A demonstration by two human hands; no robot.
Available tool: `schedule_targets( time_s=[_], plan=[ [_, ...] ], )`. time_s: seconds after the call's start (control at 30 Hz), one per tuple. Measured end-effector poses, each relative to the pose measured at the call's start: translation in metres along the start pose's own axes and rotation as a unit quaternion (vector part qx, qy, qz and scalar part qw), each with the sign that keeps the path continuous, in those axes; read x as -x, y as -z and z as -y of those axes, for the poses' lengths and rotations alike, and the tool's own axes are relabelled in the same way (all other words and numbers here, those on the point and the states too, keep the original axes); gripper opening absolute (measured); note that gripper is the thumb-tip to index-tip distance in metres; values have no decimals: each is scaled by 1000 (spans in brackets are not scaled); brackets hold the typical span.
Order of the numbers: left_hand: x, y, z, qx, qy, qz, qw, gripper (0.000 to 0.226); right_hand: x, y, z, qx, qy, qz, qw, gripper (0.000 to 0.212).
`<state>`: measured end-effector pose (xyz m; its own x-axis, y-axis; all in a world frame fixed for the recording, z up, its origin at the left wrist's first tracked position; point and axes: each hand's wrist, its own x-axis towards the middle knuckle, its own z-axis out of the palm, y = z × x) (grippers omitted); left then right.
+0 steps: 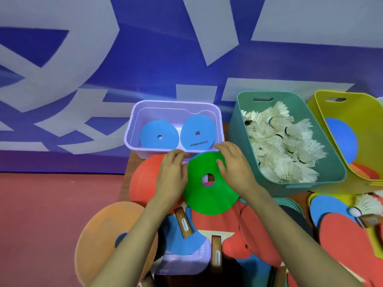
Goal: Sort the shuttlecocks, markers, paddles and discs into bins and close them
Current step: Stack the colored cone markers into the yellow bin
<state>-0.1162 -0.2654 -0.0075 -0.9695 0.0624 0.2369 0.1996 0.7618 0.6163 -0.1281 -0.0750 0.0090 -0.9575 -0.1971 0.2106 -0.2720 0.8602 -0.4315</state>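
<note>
A green disc [211, 195] with a centre hole hangs just in front of the lilac bin [132, 129]. My left hand [173, 175] grips its left edge and my right hand [235, 164] grips its upper right edge. Two blue discs [159, 135] lie inside the lilac bin. The teal bin [238, 125] to the right is full of white shuttlecocks [286, 146]. Below my hands lie red paddles [259, 235] with wooden handles and a blue disc [178, 237]. An orange disc [107, 230] sits at lower left.
A yellow bin [369, 125] at the far right holds a blue and a red piece. A lilac lid [182, 262] lies near the bottom under the pile. At lower right are a blue disc [323, 208], a red paddle [348, 245] and a shuttlecock [366, 204].
</note>
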Motion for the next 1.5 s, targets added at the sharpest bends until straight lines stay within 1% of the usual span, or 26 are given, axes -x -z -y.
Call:
schedule_targets(
  time_s=[0.07,0.13,0.2,0.23,0.3,0.33,0.43,0.5,0.57,0.67,0.73,0.83,1.0,1.17,1.23,1.3,1.4,1.5],
  plan=[
    [10,-9,-4,-71,-3,37,997,36,13,-3,-1,8,-10,13,1000,50],
    [11,-16,-7,-146,-5,74,986,40,20,-3,0,5,-25,23,999,56],
    [7,-21,-11,-204,-19,86,975,40,27,-2,3,0,-36,28,999,58],
    [4,-23,-13,-212,-16,89,973,41,30,0,4,-2,-38,33,999,59],
    [-4,-24,-20,-187,5,93,978,46,36,2,5,-4,-43,39,998,62],
    [-6,-24,-22,-176,12,97,980,44,39,3,5,-5,-48,41,998,64],
    [-1,-22,-33,-123,-7,80,989,31,45,7,3,0,-60,50,997,65],
    [12,-17,-44,-71,8,79,994,24,49,7,3,9,-64,62,996,64],
    [23,-15,-53,-54,33,61,996,17,52,6,3,16,-66,64,996,65],
    [31,-10,-63,-39,57,17,997,18,55,8,7,20,-58,33,998,64],
    [34,-5,-65,-21,64,6,998,19,55,11,12,16,-47,19,999,63],
    [40,4,-66,41,92,-10,995,23,54,15,16,13,-37,12,999,64],
    [44,19,-64,124,145,-72,979,15,49,23,21,37,-19,-15,999,63],
    [46,32,-55,223,191,-113,949,6,44,37,25,42,-29,-28,998,70],
    [46,34,-54,287,224,-131,922,8,43,47,25,47,-46,-41,997,74],
    [45,36,-56,357,255,-145,887,13,44,60,24,46,-68,-57,995,73],
    [42,31,-65,434,279,-158,842,20,45,80,16,51,-109,-62,991,61],
    [35,18,-79,470,278,-154,824,23,47,99,2,64,-160,-69,983,39]
  ],
)
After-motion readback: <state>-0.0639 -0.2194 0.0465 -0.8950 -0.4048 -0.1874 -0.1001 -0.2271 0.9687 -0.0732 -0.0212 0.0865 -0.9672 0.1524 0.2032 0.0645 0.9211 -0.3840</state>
